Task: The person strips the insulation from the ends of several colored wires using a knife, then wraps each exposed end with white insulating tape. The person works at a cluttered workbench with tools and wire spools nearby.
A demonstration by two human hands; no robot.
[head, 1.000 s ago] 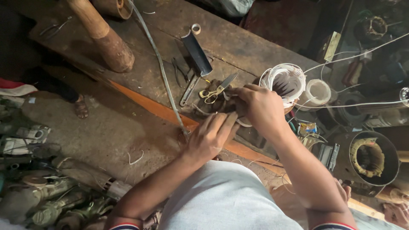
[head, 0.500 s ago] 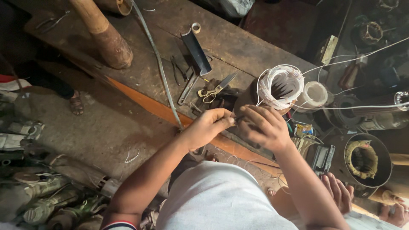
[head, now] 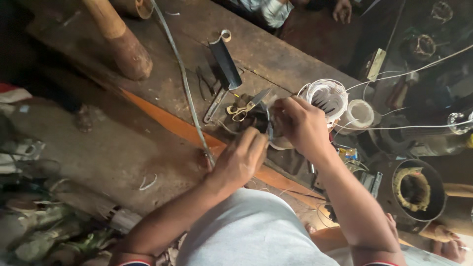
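A thin dark strip is pinched between both hands over the near edge of the wooden bench. The left hand grips its lower end, the right hand its upper, both closed on it. The wire-wound stator just beside them appears wound; strip fitting looks unfinished. Yellow-handled scissors lie idle nearby.

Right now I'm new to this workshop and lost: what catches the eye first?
The two hands meet mid-bench: the left hand and right hand pinch a small pale piece between them. Just behind lie yellow-handled scissors, and right of them stands a white wire coil.
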